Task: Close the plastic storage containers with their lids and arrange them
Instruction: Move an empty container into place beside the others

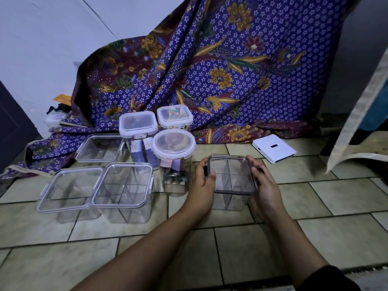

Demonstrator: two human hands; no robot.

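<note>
A clear square container with a dark-rimmed lid (232, 175) stands on the tiled floor at centre right. My left hand (202, 181) grips its left side, thumb on the lid's edge. My right hand (265, 185) grips its right side. To the left stand two clear square containers with clear lids on top (123, 185) (67, 190). Behind them sits a third clear lidded container (99, 148). Three closed, filled containers stand behind: a round one (173, 148) and two square ones (137, 122) (175, 116).
A purple floral cloth (220, 70) hangs behind the containers and spills onto the floor. A flat white box (274, 148) lies on the tiles at the right. A pale fabric edge (357, 114) hangs at the far right. Bare tiles (210, 248) fill the foreground.
</note>
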